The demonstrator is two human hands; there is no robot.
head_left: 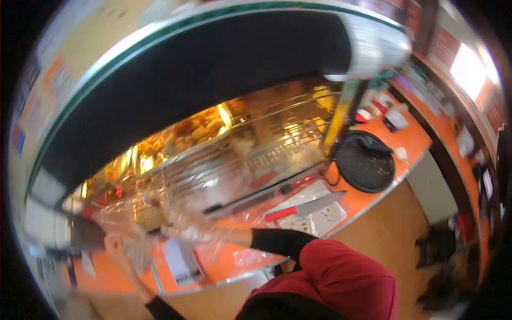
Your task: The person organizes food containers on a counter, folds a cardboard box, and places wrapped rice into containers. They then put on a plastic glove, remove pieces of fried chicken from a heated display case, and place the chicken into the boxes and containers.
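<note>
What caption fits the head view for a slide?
Left hand and right hand amid clear plastic at an orange counter before a lit hot-food case; red-handled knife on a white board.

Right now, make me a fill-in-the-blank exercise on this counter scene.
The knife on the white board has a ___ handle.
The counter under it is ___.
The sleeve behind the right hand is ___.
Missing words: red, orange, black.
</note>
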